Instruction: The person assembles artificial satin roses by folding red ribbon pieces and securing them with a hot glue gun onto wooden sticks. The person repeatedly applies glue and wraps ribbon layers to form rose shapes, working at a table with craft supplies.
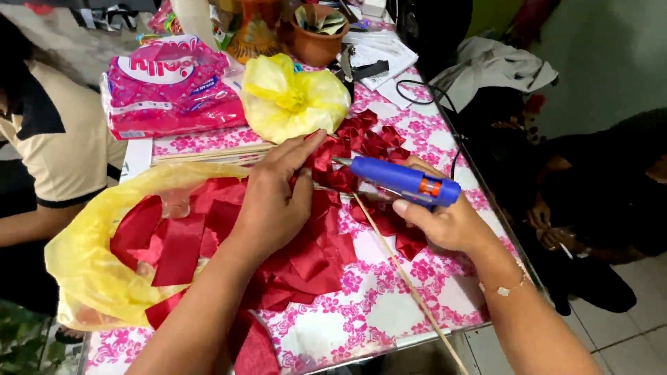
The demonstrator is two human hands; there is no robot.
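My right hand (448,219) grips a blue glue gun (403,180) with an orange trigger, its nozzle pointing left. My left hand (278,198) pinches a folded red ribbon piece (326,170) right at the nozzle tip. Under the hands a thin wooden stick (410,285) runs from the ribbon toward the table's near right edge. Loose red ribbon pieces (313,264) are heaped beneath my left hand, and more folded red petals (372,135) lie just beyond it.
An open yellow plastic bag (90,264) holding red ribbon lies at the left. Behind are a tied yellow bag (292,97), a pink tissue pack (170,87), a clay pot (316,35) and a black cord (431,94). Another person's sleeve (52,139) is at far left.
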